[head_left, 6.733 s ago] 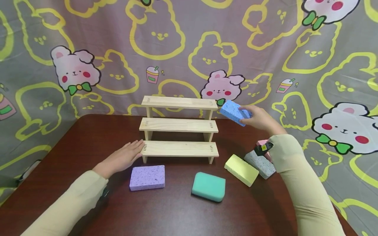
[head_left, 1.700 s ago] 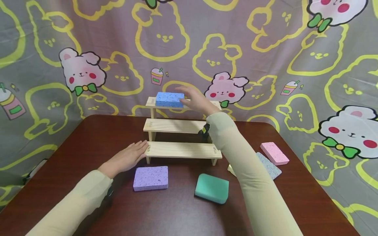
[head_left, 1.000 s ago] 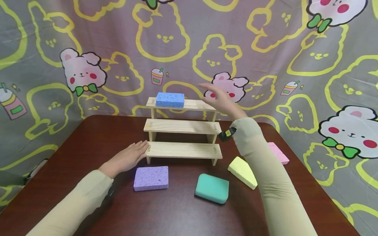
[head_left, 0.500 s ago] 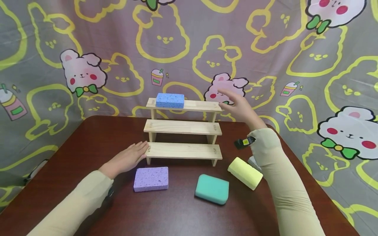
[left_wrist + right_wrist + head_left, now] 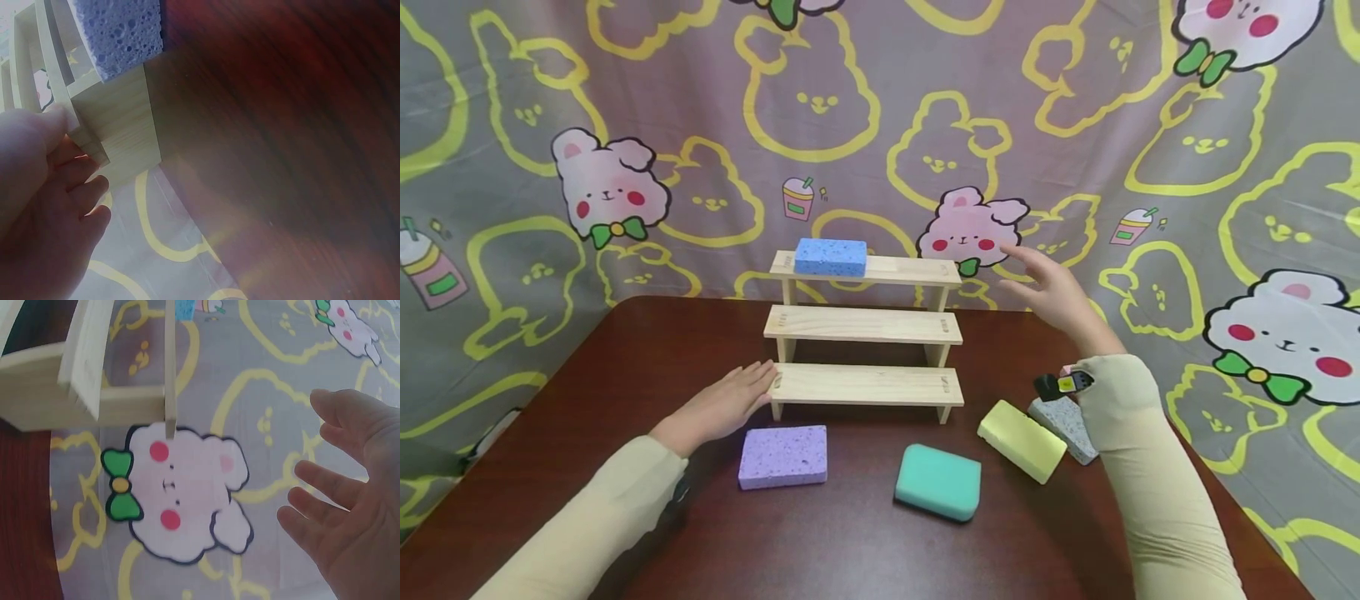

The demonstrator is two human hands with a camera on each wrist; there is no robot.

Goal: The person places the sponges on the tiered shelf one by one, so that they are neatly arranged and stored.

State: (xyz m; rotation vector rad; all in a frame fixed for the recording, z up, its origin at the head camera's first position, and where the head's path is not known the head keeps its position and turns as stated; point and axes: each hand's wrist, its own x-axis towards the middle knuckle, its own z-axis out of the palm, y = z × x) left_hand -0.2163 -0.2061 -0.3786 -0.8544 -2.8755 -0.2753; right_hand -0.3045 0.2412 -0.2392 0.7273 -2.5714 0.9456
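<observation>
A three-step wooden display stand [image 5: 865, 323] stands on the table. My left hand [image 5: 718, 408] holds the left end of its lowest step; in the left wrist view, the thumb and bent fingers are at the board's end [image 5: 87, 140]. A blue sponge [image 5: 830, 257] lies on the left part of the top step. My right hand [image 5: 1054, 292] hovers right of the stand, fingers spread and holding nothing, as the right wrist view also shows. In front of the stand lie a purple sponge [image 5: 783, 457] and a green sponge [image 5: 937, 482].
A yellow sponge [image 5: 1022, 442] and a grey speckled sponge [image 5: 1065, 427] lie at the right. A pink sponge is mostly hidden behind my right wrist. Behind the brown table [image 5: 850, 550] hangs a curtain [image 5: 850, 83] printed with rabbits.
My right hand carried the blue sponge onto the top step, let go of it, and moved away to the right. My left hand has stayed at the lowest step.
</observation>
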